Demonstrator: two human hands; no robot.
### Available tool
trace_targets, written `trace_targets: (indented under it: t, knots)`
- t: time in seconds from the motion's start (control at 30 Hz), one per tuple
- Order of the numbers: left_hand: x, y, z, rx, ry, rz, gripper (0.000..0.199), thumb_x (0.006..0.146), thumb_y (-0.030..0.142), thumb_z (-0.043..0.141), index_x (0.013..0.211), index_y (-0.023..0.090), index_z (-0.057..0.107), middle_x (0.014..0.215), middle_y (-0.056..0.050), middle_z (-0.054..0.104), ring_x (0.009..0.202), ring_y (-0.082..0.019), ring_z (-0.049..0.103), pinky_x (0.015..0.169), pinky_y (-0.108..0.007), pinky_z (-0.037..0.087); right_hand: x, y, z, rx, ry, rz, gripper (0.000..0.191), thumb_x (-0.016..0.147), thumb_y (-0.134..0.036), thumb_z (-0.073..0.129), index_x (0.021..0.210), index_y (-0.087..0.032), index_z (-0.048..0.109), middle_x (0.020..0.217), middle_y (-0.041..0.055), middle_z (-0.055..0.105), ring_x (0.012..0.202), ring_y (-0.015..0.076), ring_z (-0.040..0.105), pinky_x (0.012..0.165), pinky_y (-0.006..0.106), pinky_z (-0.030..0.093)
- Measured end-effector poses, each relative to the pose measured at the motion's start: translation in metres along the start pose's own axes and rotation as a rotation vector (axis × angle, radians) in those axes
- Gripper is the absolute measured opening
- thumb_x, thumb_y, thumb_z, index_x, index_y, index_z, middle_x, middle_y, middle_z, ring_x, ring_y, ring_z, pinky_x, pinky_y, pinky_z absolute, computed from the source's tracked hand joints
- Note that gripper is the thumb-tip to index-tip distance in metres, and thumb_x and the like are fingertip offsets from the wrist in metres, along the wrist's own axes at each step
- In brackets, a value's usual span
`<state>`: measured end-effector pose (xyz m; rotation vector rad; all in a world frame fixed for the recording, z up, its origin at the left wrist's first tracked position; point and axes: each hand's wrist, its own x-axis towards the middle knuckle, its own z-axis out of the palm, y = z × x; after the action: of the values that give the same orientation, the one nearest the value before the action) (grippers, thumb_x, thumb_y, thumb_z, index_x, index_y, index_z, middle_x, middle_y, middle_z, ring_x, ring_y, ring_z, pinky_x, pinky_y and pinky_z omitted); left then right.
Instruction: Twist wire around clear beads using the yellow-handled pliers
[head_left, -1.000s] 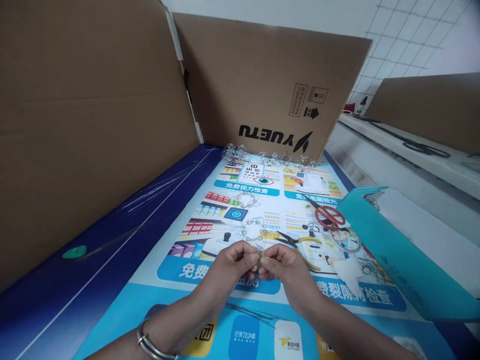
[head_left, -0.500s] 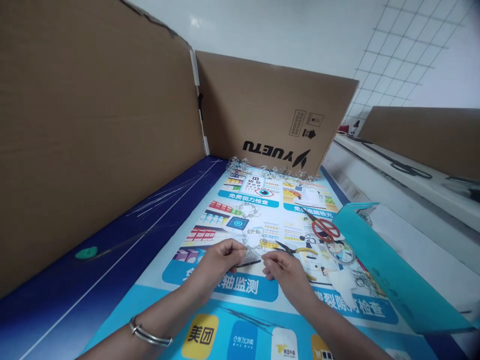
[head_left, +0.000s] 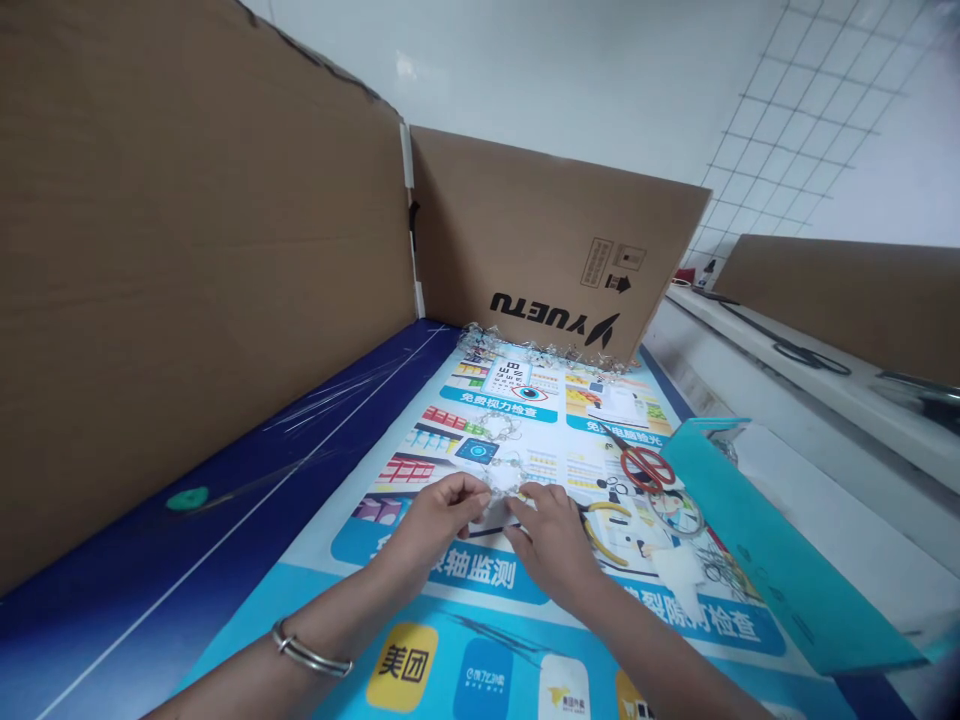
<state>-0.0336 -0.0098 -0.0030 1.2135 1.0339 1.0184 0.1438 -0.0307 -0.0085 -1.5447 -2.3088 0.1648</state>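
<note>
Left hand (head_left: 435, 522) and right hand (head_left: 552, 546) meet over a clear beaded strand (head_left: 500, 481), which lies on the printed banner just in front of the person. The left fingers curl down over it in a fairly closed grip. The right hand is only half open, its fingertips (head_left: 525, 495) at the strand, though from here I cannot tell whether they have hold of it. A looser clear bead loop (head_left: 499, 426) lies a little further up the banner (head_left: 420, 590), and a long tangled heap of clear beadwork (head_left: 540, 350) runs along the foot of a YUETU cardboard carton (head_left: 555, 235). (How much of that heap is finished, or left to do, can't be judged from where I stand.)

Just right of the hands lie yellow-handled pliers (head_left: 600, 531), with red-handled scissors (head_left: 641, 468) beyond them. A crumpled white scrap (head_left: 679, 580) sits nearer the teal plastic folder (head_left: 772, 565) at the banner's right edge. A tall cardboard panel (head_left: 187, 280) stands along the left, behind a navy mat (head_left: 225, 470). A metal bangle (head_left: 311, 650) circles the left wrist.
</note>
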Motion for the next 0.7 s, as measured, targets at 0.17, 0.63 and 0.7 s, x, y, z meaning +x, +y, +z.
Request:
trace_targets:
  t: [0.17,0.63,0.7]
  knots:
    - [0.0,-0.002,-0.001,0.004,0.031,-0.003,0.019,0.073,0.036,0.058,0.077,0.017,0.057,0.064,0.003,0.054,0.054,-0.01,0.046,0.052,-0.021,0.035,0.01,0.003,0.0,0.084,0.042,0.007,0.029,0.083,-0.025,0.051,0.112,-0.024,0.057,0.111,0.0075,0.053,0.104,0.0235,0.042,0.089,0.037,0.032]
    - [-0.007,-0.008,0.009,-0.029,-0.118,0.027,0.016,0.074,0.031,0.061,0.071,0.016,0.056,0.061,0.004,0.05,0.058,-0.011,0.049,0.058,-0.022,0.039,-0.014,-0.02,0.005,0.475,0.02,0.137,0.028,0.088,-0.031,0.041,0.065,-0.019,0.051,0.059,-0.0037,0.051,0.058,0.01,0.047,0.052,0.02,0.031]
    - [-0.009,-0.007,0.008,-0.028,-0.155,0.054,0.015,0.075,0.031,0.06,0.073,0.016,0.058,0.063,0.003,0.052,0.061,-0.012,0.05,0.06,-0.023,0.04,-0.015,-0.019,0.005,0.513,0.008,0.164,0.029,0.088,-0.032,0.04,0.063,-0.019,0.05,0.057,-0.0043,0.05,0.056,0.0096,0.046,0.051,0.02,0.03]
